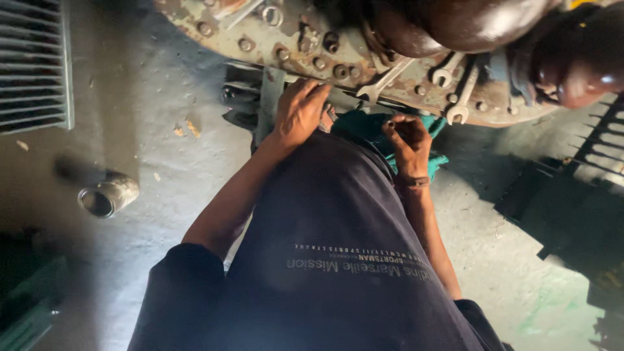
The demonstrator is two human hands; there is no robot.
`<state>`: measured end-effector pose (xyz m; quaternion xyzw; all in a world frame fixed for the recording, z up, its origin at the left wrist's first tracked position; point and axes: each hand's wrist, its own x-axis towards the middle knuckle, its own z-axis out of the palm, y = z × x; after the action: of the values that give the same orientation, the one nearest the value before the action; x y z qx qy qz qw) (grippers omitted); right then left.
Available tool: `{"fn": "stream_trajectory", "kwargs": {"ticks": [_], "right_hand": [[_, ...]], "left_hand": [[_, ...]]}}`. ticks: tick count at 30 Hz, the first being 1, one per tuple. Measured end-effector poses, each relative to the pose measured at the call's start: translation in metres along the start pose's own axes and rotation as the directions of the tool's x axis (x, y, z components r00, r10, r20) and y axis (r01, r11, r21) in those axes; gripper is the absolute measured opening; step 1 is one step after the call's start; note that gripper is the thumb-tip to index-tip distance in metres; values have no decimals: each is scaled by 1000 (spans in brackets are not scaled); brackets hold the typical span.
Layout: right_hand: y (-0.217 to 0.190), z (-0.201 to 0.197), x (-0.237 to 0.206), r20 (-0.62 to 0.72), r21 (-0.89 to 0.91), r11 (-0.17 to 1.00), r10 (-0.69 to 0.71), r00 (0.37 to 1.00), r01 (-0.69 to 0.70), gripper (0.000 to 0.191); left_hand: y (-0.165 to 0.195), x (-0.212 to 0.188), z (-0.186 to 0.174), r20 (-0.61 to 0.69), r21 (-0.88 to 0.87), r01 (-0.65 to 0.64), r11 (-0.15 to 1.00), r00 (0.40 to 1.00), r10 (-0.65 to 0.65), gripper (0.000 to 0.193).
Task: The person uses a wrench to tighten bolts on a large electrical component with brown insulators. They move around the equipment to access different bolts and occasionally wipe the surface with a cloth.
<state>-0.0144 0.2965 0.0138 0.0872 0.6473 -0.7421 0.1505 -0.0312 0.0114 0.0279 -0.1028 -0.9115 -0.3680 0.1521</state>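
My left hand (pixel 300 110) rests against the lower rim of a big rusty bolted metal flange (pixel 312 52), fingers curled over its edge. My right hand (pixel 406 140) is pinched shut on a small dark part, maybe a nut or bolt (pixel 390 123), just below the flange. A green cloth (pixel 364 127) lies under and between both hands. Three open-ended spanners (pixel 455 91) lie on the flange to the right of my right hand. My dark shirt fills the lower middle of the view.
A short metal pipe piece (pixel 107 194) lies on the concrete floor at left. A ribbed grille (pixel 32 65) stands at the upper left. Dark rounded machine housings (pixel 494 26) sit above the flange. Black metal frames (pixel 572 195) occupy the right side.
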Motion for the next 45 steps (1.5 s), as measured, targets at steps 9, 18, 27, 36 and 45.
{"fn": "stream_trajectory", "kwargs": {"ticks": [9, 18, 27, 36, 45], "right_hand": [[-14, 21, 6, 63, -235, 972, 15, 998, 1, 26], [-33, 31, 6, 45, -212, 976, -39, 998, 48, 26], [-36, 33, 4, 65, -299, 953, -31, 997, 49, 25], [-33, 30, 1, 45, -156, 987, -23, 999, 30, 25], [-30, 21, -3, -10, 16, 1000, -18, 1000, 19, 24]], "left_hand": [[-52, 26, 46, -98, 107, 131, 986, 988, -121, 26], [-67, 54, 75, 53, 234, 90, 968, 993, -105, 15], [-63, 37, 91, -79, 48, 3, 999, 997, 0, 40], [-21, 40, 55, 262, -176, 244, 954, 945, -193, 9], [53, 77, 52, 125, -855, 319, 408, 891, -436, 9]]}}
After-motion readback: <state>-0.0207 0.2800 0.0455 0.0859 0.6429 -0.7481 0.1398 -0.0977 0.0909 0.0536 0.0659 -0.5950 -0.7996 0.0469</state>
